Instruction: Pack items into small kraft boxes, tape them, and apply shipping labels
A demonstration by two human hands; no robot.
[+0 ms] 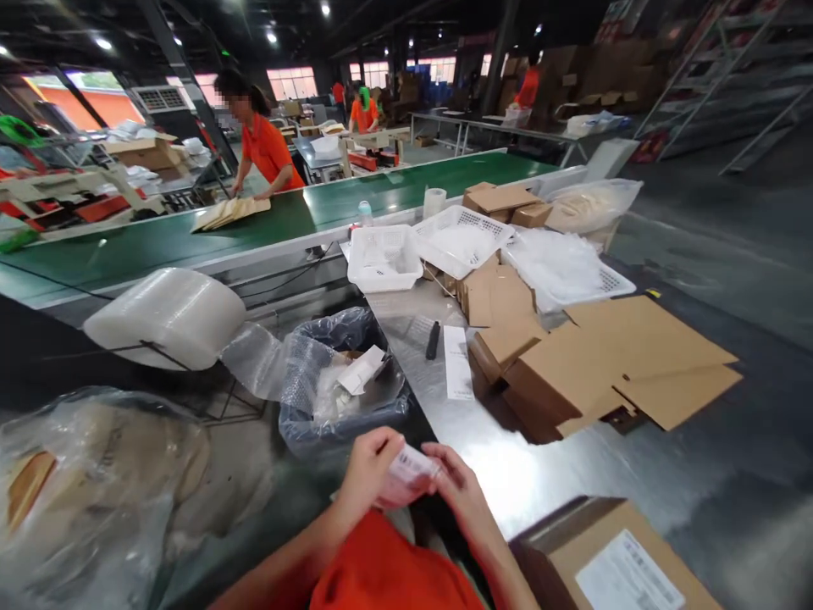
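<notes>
A small pinkish plastic packet [406, 476] with a white barcode label is held between my two hands, close in front of my body. My left hand [372, 470] is closed on its left side, thumb on top. At its right edge, the fingers of my right hand [458, 487] pinch the packet. What lies inside the packet is too blurred to name. Just beyond my hands stands a bin [343, 424] lined with a dark bag, with plastic scraps and a white paper in it. A labelled cardboard box [610, 551] sits near my right forearm.
The metal table [406, 339] bears flattened cardboard [635, 347], white baskets [384, 263], a black tool [433, 341] and a paper slip [457, 364]. Left are a bubble wrap roll [168, 318] and a clear bag [82, 500]. A person [270, 148] works across the green conveyor [336, 203].
</notes>
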